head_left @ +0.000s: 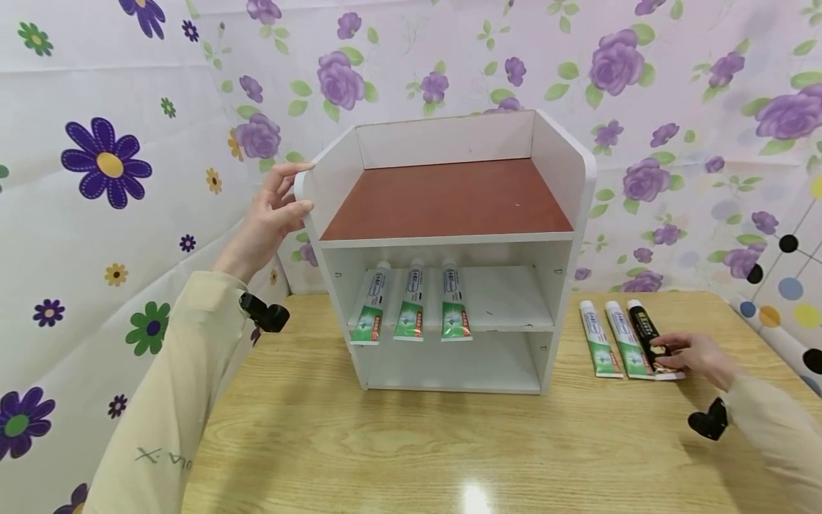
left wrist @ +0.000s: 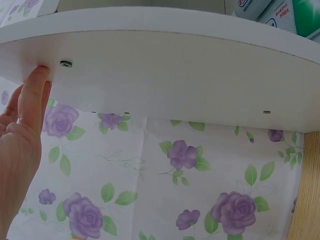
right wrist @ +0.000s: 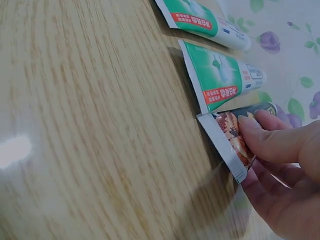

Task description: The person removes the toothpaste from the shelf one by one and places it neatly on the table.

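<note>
My left hand (head_left: pixel 275 207) rests with its fingertips against the left side panel of a small white shelf unit (head_left: pixel 557 185). The left wrist view shows a straight finger (left wrist: pixel 35 95) touching the panel's outer face beside a screw. On the right, my right hand (head_left: pixel 696 355) pinches the lower part of a black toothpaste tube (right wrist: pixel 232 132) between thumb and fingers. Its flat silvery end lies close over the wooden table. Next to it are two green-and-white toothpaste tubes, a nearer one (right wrist: pixel 222 77) and a farther one (right wrist: pixel 200 17).
Three green-and-white tubes, among them a middle one (head_left: pixel 411 303), lie in a row on the unit's middle shelf (head_left: pixel 504 296), ends jutting past its front edge. The unit has a brown top board (head_left: pixel 449 200) and stands on a wooden table (head_left: pixel 385 450). Flowered sheeting (head_left: pixel 424 43) hangs behind.
</note>
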`<state>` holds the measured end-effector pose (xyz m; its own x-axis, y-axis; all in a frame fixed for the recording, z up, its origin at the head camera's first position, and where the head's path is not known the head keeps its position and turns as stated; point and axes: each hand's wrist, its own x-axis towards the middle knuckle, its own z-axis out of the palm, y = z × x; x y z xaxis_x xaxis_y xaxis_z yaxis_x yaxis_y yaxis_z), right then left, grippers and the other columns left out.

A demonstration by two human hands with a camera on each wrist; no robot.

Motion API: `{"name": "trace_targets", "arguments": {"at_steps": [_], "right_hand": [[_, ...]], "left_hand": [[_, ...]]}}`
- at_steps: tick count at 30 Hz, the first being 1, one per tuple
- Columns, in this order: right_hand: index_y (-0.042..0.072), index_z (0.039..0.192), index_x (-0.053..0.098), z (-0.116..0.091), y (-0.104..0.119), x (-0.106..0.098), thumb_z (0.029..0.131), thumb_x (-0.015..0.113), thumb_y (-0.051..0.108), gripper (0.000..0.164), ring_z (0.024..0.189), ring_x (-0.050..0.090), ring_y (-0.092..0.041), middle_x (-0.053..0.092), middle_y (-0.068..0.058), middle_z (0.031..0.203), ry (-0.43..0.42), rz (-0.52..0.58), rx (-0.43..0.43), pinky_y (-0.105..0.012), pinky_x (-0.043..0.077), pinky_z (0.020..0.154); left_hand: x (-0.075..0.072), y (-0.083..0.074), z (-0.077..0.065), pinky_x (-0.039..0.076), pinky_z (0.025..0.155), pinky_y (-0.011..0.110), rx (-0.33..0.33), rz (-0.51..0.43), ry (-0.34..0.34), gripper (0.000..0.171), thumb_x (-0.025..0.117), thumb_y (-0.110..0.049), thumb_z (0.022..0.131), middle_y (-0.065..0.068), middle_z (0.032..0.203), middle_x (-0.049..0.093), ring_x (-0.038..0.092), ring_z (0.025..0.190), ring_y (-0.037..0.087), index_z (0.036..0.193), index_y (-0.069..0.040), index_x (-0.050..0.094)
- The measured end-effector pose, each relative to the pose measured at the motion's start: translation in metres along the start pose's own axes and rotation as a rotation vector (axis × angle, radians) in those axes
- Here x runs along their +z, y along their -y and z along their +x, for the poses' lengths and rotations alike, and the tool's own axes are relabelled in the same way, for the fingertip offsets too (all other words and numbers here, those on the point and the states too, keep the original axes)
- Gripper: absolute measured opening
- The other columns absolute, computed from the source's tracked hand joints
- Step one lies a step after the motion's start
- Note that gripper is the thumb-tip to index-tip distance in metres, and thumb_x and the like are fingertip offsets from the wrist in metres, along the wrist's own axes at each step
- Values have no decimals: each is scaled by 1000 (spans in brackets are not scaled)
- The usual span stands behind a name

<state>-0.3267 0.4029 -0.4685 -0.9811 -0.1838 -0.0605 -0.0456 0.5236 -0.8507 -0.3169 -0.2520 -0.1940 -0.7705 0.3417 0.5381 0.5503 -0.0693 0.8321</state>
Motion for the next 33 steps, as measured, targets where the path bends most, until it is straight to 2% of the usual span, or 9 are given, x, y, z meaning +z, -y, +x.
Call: {"name": "trace_targets", "arguments": {"at_steps": [5, 9, 12, 16, 18, 21, 24, 27, 33], "right_hand": [[-20, 118, 42, -4, -5, -1, 82, 62, -2, 45, 78, 55, -13, 41, -37, 112, -11, 3, -12, -34, 48, 57], [-18, 119, 44, -6, -5, -3, 83, 61, -1, 44, 91, 54, -29, 41, -38, 116, -30, -44, -27, -35, 49, 61], [-16, 117, 48, -6, 0, -6, 83, 62, 2, 41, 92, 54, -32, 47, -35, 113, -93, -111, -85, -34, 49, 63], [-14, 118, 48, -5, 15, -7, 85, 63, 12, 44, 82, 55, -7, 52, -31, 109, -162, -202, -157, -30, 49, 64], [-12, 121, 46, -4, 26, -6, 87, 62, 19, 48, 82, 52, 1, 51, -31, 112, -147, -221, -172, -31, 48, 66], [-8, 125, 44, -3, 42, -3, 90, 58, 22, 48, 86, 55, -2, 52, -25, 115, -83, -125, -181, -33, 49, 71], [-7, 128, 41, -1, 58, 2, 92, 55, 19, 47, 95, 58, -15, 52, -19, 119, 31, 70, -184, -37, 47, 78], [-5, 130, 41, 2, 73, 8, 91, 55, 16, 45, 101, 56, -24, 50, -19, 123, 138, 202, -184, -39, 45, 80], [-3, 126, 46, -2, 108, 20, 91, 55, 11, 39, 99, 56, -31, 49, -27, 120, 267, 204, -281, -42, 47, 75]], "left_hand": [[0, 1, 0, 44, 72, 30, -3, 4, 4, 45, 52, 0, 88, 12, 132, 35, 43, 103, 24, 127, -22, 45], [0, 1, 0, 44, 72, 30, -2, -1, 1, 45, 53, -1, 88, 12, 131, 35, 43, 103, 24, 126, -22, 46], [0, 1, 0, 45, 72, 30, -2, -7, -1, 44, 53, 0, 88, 12, 130, 35, 44, 102, 23, 126, -22, 46], [-1, 1, -1, 45, 71, 30, 0, -9, -9, 44, 52, 0, 88, 12, 130, 36, 45, 101, 23, 125, -21, 47], [-2, 1, -1, 45, 71, 30, 0, -9, -13, 44, 53, 0, 88, 12, 130, 36, 45, 101, 23, 125, -21, 47], [-2, 1, -2, 45, 71, 30, 2, 3, -14, 44, 53, -1, 88, 12, 131, 36, 45, 101, 23, 126, -22, 46], [-2, 1, -2, 45, 72, 30, 1, 4, -14, 44, 53, -1, 88, 12, 131, 36, 45, 101, 23, 126, -21, 46], [-1, 1, -3, 45, 72, 30, 2, 9, -16, 44, 53, -1, 88, 12, 131, 36, 45, 101, 23, 126, -21, 45], [1, 0, -1, 44, 72, 30, 1, 1, -11, 44, 53, -1, 88, 11, 130, 36, 45, 100, 22, 126, -22, 45]]}}
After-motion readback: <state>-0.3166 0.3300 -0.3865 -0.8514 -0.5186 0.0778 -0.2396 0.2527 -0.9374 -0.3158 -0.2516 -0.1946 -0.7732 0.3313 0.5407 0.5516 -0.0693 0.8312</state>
